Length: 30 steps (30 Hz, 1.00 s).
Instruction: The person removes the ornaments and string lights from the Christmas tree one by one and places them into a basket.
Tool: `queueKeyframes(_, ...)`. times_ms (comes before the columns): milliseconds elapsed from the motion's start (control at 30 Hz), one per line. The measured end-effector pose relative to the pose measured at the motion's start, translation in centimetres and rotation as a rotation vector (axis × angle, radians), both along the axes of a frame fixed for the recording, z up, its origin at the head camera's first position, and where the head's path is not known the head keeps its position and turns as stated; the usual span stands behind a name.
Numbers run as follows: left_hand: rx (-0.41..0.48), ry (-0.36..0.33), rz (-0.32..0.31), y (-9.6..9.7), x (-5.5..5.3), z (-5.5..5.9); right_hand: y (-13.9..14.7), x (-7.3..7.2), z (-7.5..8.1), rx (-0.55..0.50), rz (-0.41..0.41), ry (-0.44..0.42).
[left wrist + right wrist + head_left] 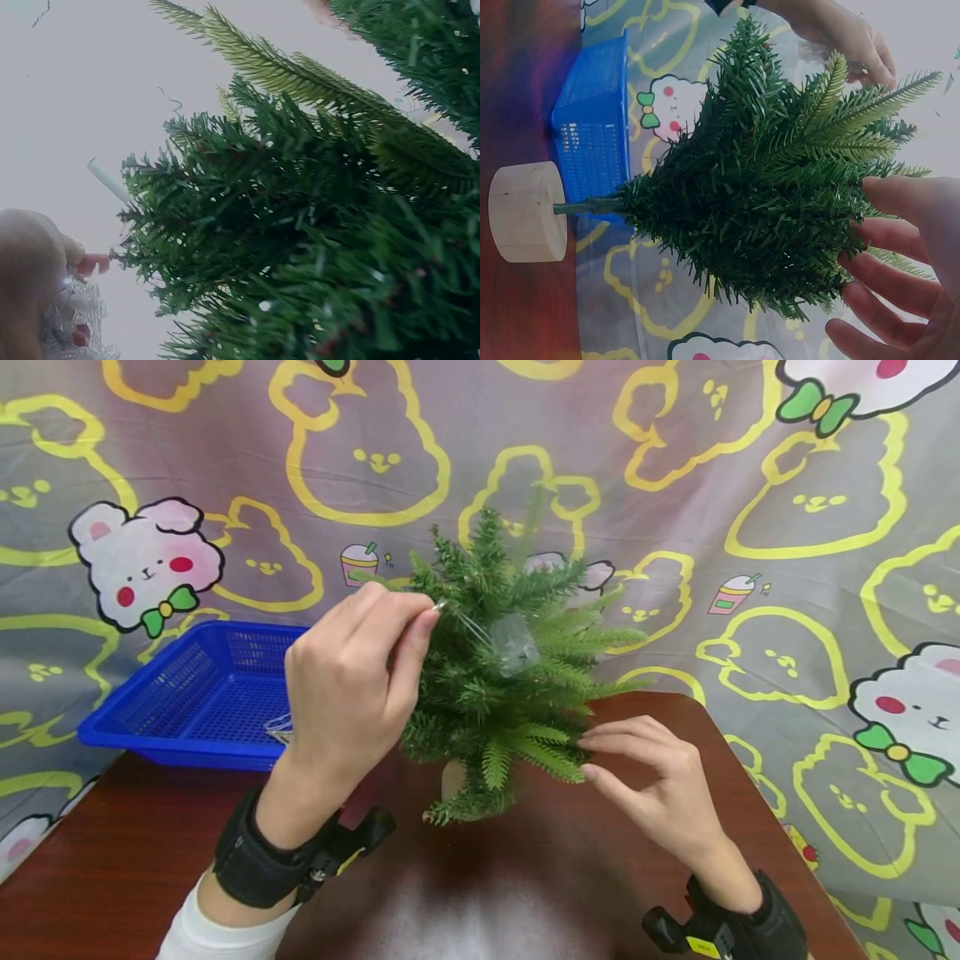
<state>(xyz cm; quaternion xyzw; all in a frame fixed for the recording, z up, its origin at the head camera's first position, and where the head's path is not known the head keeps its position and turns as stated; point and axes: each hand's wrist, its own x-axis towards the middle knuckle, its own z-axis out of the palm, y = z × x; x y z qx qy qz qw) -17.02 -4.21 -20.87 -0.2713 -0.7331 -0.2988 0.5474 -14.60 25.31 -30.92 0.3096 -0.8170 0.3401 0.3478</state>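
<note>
A small artificial Christmas tree (480, 685) stands on a round wooden base (529, 212), with dark green and lighter green branches. In the head view my left hand (356, 668) pinches the thin string loop of a clear, boxy ornament (513, 645) between thumb and forefinger. This ornament is in front of the upper left branches; whether it touches them I cannot tell. The left wrist view shows sparkling clear material (79, 319) by the fingers. My right hand (652, 777), fingers spread and slightly bent, is at the lower right branch tips and grips nothing visible.
A blue plastic basket (202, 693) sits at the back left of the brown table (585, 893). Inside it, near the left wrist, lies a small item with a pale string (279, 727), partly hidden. A patterned cloth (675, 510) hangs behind.
</note>
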Motion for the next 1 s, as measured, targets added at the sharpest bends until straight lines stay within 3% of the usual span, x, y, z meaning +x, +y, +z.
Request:
queueKeyframes(267,0.034,0.086,-0.076,0.2,0.3,0.5,-0.3,0.3,0.1,0.006,0.051,0.017)
queueKeyframes(600,-0.016,0.116,-0.128,0.5,0.5,0.8,-0.6,0.7,0.1,0.023,0.070,0.025)
queueKeyframes(833,-0.083,0.050,-0.148,0.6,0.7,0.8,-0.9,0.8,0.1,0.028,0.095,0.024)
queueKeyframes(1000,-0.069,0.006,-0.151,0.8,0.6,0.7,-1.1,0.9,0.1,0.039,0.109,0.030)
